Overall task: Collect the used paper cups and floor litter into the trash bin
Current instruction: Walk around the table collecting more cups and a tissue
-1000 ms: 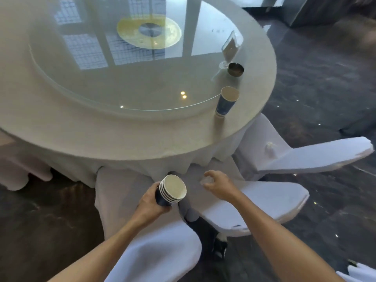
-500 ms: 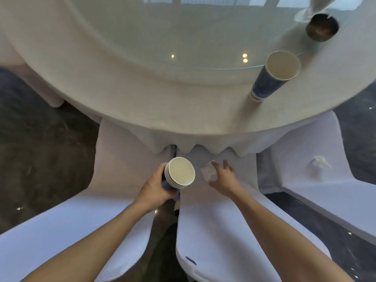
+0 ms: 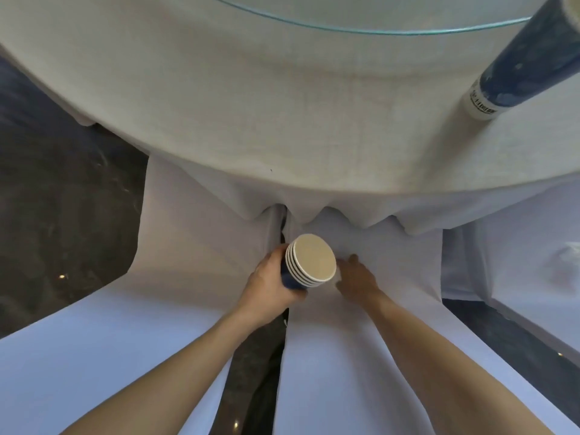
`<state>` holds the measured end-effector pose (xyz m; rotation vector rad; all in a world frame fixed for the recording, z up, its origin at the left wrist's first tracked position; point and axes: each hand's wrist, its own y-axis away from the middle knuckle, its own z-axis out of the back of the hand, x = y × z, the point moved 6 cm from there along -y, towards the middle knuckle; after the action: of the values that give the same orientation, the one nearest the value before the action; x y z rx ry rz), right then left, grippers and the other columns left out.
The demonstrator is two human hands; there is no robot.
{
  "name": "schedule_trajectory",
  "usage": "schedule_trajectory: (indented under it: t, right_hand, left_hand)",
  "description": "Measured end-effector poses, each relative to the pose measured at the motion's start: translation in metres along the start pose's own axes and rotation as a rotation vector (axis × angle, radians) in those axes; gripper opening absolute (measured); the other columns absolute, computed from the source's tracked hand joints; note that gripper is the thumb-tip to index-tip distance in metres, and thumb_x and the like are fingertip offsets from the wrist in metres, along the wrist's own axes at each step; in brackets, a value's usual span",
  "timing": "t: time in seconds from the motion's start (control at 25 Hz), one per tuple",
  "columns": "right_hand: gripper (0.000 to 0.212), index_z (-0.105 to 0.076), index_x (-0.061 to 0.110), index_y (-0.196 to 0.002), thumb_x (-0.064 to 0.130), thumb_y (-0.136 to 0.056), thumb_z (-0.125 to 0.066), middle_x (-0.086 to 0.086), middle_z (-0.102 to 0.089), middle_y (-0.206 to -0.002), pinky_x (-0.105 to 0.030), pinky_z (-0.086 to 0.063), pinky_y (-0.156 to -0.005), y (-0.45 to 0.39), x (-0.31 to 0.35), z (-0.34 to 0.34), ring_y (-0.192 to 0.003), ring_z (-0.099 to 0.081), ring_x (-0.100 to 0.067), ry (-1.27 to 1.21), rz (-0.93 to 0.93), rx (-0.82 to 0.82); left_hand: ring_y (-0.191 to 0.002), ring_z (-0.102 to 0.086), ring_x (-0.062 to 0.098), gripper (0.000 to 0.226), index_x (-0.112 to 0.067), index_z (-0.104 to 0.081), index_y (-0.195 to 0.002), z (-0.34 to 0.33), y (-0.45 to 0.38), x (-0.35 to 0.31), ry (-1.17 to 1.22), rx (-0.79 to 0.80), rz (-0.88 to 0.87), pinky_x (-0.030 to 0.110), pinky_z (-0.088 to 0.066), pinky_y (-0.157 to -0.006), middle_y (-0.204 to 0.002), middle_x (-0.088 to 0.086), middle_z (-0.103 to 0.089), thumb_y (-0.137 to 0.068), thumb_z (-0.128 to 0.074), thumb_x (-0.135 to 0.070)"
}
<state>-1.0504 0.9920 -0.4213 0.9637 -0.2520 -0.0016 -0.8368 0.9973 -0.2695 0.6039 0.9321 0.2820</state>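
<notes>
My left hand [image 3: 269, 282] grips a nested stack of blue paper cups [image 3: 314, 262], tilted so the cream inside faces me. Just right of the stack, my right hand [image 3: 357, 277] lies palm down on a white covered chair seat [image 3: 361, 365]. Some of its fingers are hidden behind the cups, and the crumpled tissue seen there earlier is out of sight. A single blue paper cup [image 3: 527, 58] stands on the round table [image 3: 282, 105] at the upper right, its rim cut off by the frame.
The tablecloth's scalloped hem hangs just beyond my hands. White covered chairs sit to the left [image 3: 110, 340] and right [image 3: 518, 246]; a crumpled white tissue [image 3: 569, 249] lies on the right one. Dark glossy floor [image 3: 62, 199] shows between the chairs.
The view has dropped closer to the chair and table edge. My right hand slid left against the cup stack and now covers the spot where the tissue lay. The left hand still holds the stack.
</notes>
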Motion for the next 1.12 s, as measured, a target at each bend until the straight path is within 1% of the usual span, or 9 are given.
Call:
schedule_trajectory:
  t: [0.12,0.2,0.32,0.44,0.6,0.68,0.76,0.88,1.12]
  right_hand:
    - [0.050,-0.047,0.017,-0.145,0.016,-0.095,-0.053,-0.012,-0.052,-0.144,-0.037,-0.045,-0.103,0.020,-0.008,-0.002,-0.130,-0.054,-0.033,-0.060,-0.014,0.043]
    - [0.046,-0.051,0.015,-0.139,0.018,-0.094,-0.056,-0.012,-0.059,-0.137,-0.033,-0.046,-0.091,0.049,-0.008,0.021,-0.124,-0.058,-0.034,-0.200,-0.039,0.005]
    - [0.029,-0.060,0.012,-0.118,0.018,-0.090,-0.056,-0.009,-0.066,-0.103,-0.039,-0.055,-0.073,0.110,-0.006,0.089,-0.093,-0.071,-0.034,-0.554,-0.037,-0.193]
    - [0.009,-0.059,0.000,-0.092,0.008,-0.087,-0.055,-0.012,-0.065,-0.080,-0.050,-0.059,-0.063,0.180,-0.003,0.166,-0.060,-0.063,-0.021,-0.846,0.014,-0.371]
    - [0.008,-0.059,0.008,-0.085,0.010,-0.079,-0.064,-0.019,-0.069,-0.083,-0.054,-0.059,-0.066,0.255,0.002,0.241,-0.068,-0.063,-0.021,-0.977,0.147,-0.534]
    - [0.015,-0.060,0.020,-0.086,0.014,-0.078,-0.072,-0.009,-0.067,-0.081,-0.052,-0.059,-0.068,0.285,0.005,0.257,-0.072,-0.063,-0.019,-1.026,0.229,-0.551]
    - [0.018,-0.063,0.025,-0.088,0.026,-0.077,-0.076,0.002,-0.064,-0.082,-0.046,-0.054,-0.070,0.309,0.002,0.263,-0.075,-0.060,-0.016,-0.923,0.285,-0.589]
    - [0.021,-0.068,0.016,-0.096,0.033,-0.086,-0.074,0.003,-0.053,-0.088,-0.031,-0.038,-0.072,0.331,-0.011,0.255,-0.079,-0.051,-0.015,-0.575,0.293,-0.602]
    - [0.025,-0.075,0.014,-0.113,0.019,-0.096,-0.058,0.002,-0.067,-0.102,-0.028,-0.048,-0.083,0.387,-0.068,0.254,-0.090,-0.063,-0.017,-0.501,0.428,-0.563]
  left_hand:
    - [-0.124,-0.062,0.019,0.081,-0.030,-0.053,-0.137,0.005,0.011,-0.004,-0.012,-0.008,0.015,0.046,-0.054,-0.102,-0.134,-0.005,-0.064,-0.065,-0.089,-0.027]
    - [-0.124,-0.061,0.020,0.081,-0.028,-0.052,-0.139,0.007,0.023,-0.017,-0.038,0.004,0.020,0.042,-0.053,-0.100,-0.135,-0.003,-0.063,-0.068,-0.089,-0.024]
    - [-0.124,-0.060,0.021,0.079,-0.028,-0.051,-0.139,0.010,0.043,-0.050,-0.067,0.046,-0.006,0.034,-0.051,-0.096,-0.135,-0.003,-0.063,-0.069,-0.088,-0.022]
    - [-0.124,-0.059,0.019,0.077,-0.032,-0.052,-0.137,0.014,0.065,-0.097,-0.069,0.044,-0.073,0.038,-0.051,-0.099,-0.134,-0.007,-0.063,-0.068,-0.086,-0.024]
    - [-0.118,-0.063,0.015,0.078,-0.036,-0.053,-0.134,0.013,0.084,-0.149,-0.057,0.029,-0.170,0.039,-0.055,-0.096,-0.129,-0.010,-0.065,-0.064,-0.086,-0.034]
    - [-0.116,-0.064,0.015,0.077,-0.033,-0.055,-0.133,0.009,0.093,-0.168,-0.042,0.007,-0.202,0.034,-0.054,-0.092,-0.126,-0.008,-0.067,-0.063,-0.087,-0.031]
    - [-0.117,-0.065,0.016,0.077,-0.028,-0.057,-0.133,-0.001,0.105,-0.187,-0.019,-0.008,-0.240,0.032,-0.053,-0.091,-0.126,-0.005,-0.067,-0.063,-0.086,-0.030]
    - [-0.114,-0.068,0.015,0.077,-0.030,-0.058,-0.131,-0.021,0.122,-0.212,0.036,-0.036,-0.268,0.037,-0.057,-0.094,-0.123,-0.005,-0.070,-0.059,-0.082,-0.038]
    - [-0.112,-0.070,0.020,0.069,-0.042,-0.057,-0.118,-0.077,0.167,-0.237,0.110,-0.186,-0.278,0.049,-0.058,-0.093,-0.120,-0.005,-0.070,-0.055,-0.086,-0.038]
